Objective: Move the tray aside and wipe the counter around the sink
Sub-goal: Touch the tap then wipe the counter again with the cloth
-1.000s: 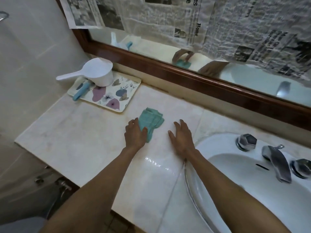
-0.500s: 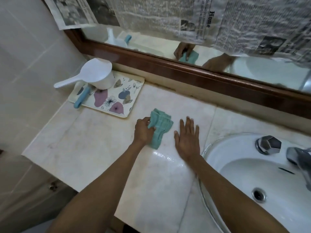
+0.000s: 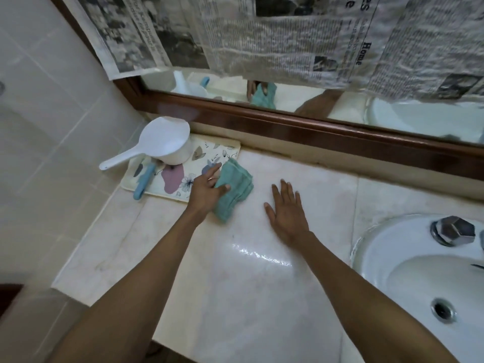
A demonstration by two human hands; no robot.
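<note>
The left hand (image 3: 207,189) grips the folded teal cloth (image 3: 234,189) and has slid it back and to the left since half a second ago, so the cloth now lies against the near right corner of the tray (image 3: 180,174), with the fingers reaching over the tray's edge. Earlier the cloth sat well clear of the tray, out on the open bench (image 3: 162,252). The thumb presses on top of the cloth and the fingers curl round its left side.

The right hand (image 3: 286,210) lies flat and open on the bench, palm down, fingers spread, holding nothing; it rests between the cloth and the sink (image 3: 392,258), much as it did before.

The tray stands at the back left of the bench, near the wall and under the mirror frame (image 3: 314,132), in the same place as earlier. On it are a white scoop (image 3: 163,144) and a blue-handled tool (image 3: 143,182). A wet sheen (image 3: 262,255) shows on the bench just in front of the right wrist.
</note>
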